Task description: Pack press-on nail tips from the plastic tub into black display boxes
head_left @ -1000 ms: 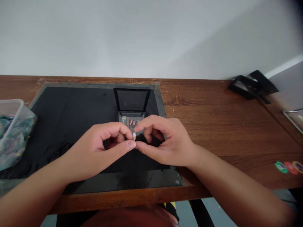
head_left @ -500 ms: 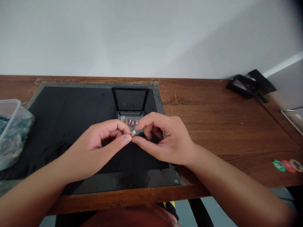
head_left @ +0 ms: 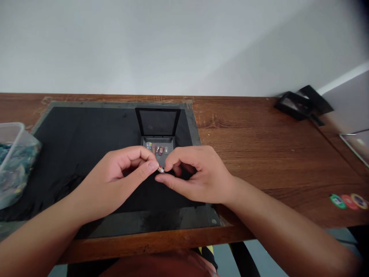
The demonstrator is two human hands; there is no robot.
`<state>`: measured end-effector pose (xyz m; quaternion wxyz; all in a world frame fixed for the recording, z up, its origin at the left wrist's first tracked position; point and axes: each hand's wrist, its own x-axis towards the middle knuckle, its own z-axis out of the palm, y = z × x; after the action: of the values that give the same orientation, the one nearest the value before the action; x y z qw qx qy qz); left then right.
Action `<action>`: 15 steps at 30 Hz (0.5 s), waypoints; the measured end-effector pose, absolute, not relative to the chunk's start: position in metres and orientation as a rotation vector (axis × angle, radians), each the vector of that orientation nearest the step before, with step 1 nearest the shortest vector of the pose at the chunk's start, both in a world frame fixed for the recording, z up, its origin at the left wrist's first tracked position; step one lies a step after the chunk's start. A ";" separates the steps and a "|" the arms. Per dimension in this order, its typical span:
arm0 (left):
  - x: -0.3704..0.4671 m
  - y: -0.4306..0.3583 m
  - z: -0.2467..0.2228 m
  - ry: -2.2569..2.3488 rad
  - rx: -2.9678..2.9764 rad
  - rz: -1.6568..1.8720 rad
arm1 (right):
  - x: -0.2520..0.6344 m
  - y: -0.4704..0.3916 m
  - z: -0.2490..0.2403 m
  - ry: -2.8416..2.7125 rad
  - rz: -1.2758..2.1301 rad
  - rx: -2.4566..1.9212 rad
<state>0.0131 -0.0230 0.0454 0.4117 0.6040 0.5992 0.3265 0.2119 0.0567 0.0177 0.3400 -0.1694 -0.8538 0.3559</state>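
Observation:
A small shiny piece (head_left: 161,169) with red and white on it is pinched between the thumb and forefinger of my left hand (head_left: 127,173). My right hand (head_left: 196,173) is closed around the piece's other end, its forefinger tip at the piece and its thumb just below. Behind my fingertips lies an open black case (head_left: 158,122) with its lid raised. Several small decorated pieces (head_left: 160,151) rest in a row inside the case. My fingers hide the front of the case.
A clear plastic tub (head_left: 17,161) of small bagged items stands at the left. The case rests on a black mat (head_left: 86,134). Black boxes (head_left: 296,104) lie at the back right, and round colored discs (head_left: 348,201) at the right edge.
My right forefinger has come down and toward me. The small piece has tilted, its right end now pointing lower. More of the row in the case shows.

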 end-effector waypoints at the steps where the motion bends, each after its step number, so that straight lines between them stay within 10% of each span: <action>1: 0.013 -0.023 0.046 1.506 1.524 0.821 | 0.212 0.057 0.017 -2.224 0.921 -0.435; 15: 0.012 -0.026 0.045 1.413 1.531 0.770 | 0.212 0.055 0.016 -2.213 0.902 -0.402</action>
<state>0.0120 -0.0261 0.0449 0.4441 0.6175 0.5700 0.3108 0.2121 0.0553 0.0163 0.3516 -0.1554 -0.8549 0.3483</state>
